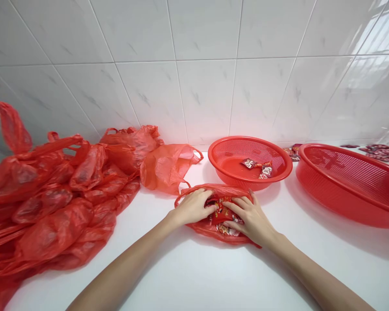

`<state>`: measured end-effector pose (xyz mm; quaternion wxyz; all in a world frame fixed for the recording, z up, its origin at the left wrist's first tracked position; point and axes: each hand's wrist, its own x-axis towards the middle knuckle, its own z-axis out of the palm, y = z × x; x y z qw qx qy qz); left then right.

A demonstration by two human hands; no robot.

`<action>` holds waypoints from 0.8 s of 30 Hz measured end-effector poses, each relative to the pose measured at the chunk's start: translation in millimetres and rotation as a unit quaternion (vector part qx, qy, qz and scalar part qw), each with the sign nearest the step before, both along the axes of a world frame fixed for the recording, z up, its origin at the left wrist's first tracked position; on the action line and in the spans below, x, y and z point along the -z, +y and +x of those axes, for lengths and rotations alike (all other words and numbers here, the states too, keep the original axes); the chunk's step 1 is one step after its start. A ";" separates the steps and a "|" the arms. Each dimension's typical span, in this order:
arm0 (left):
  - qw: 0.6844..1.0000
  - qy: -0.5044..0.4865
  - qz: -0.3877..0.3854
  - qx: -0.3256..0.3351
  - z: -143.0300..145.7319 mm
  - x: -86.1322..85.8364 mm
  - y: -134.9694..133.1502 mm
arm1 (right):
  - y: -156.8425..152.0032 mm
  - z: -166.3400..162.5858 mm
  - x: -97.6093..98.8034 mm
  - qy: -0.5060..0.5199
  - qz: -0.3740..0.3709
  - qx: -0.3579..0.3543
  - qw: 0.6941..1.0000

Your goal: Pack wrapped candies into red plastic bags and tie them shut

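Observation:
A red plastic bag (204, 229) lies on the white surface with its mouth spread wide. Inside it are small packets: a shiny red packet (226, 214) with gold print and paler patterned packets (228, 230) below. My left hand (194, 207) reaches over the bag's left side, thumb and fingers apart, the fingertips partly hidden in the opening. From the right, my right hand (246, 216) rests with spread fingers on the packets and the bag's right edge. Just behind, a round red mesh basket (225, 175) holds a few dark red packets (265, 172).
A heap of filled red bags (58, 207) covers the left side. Another thin red bag (164, 168) lies between heap and basket. A larger red basket (340, 203) stands at right, with loose packets (381, 152) behind it. White wall tiles (207, 95) rise at the back.

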<state>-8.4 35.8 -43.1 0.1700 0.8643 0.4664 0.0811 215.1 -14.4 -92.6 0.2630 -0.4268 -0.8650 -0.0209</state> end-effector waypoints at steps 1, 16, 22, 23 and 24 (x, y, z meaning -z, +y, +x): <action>1.000 -0.002 0.005 -0.007 0.3 -0.5 0.5 | -0.7 -0.5 -0.9 0.007 0.001 -0.006 1.000; 0.998 -0.049 -0.002 -0.050 -4.4 6.4 9.2 | -4.4 -2.1 -3.5 0.038 -0.020 -0.022 0.999; 0.974 -0.202 -0.083 -0.056 -8.8 13.6 20.2 | -5.1 -1.3 -4.1 0.040 -0.033 -0.011 0.999; 0.969 -0.221 -0.094 -0.060 -9.4 15.0 22.0 | -5.2 -1.1 -4.3 0.043 -0.031 -0.010 0.999; 0.964 -0.237 -0.103 -0.065 -10.0 16.1 23.5 | -5.3 -0.9 -4.4 0.044 -0.030 -0.009 0.999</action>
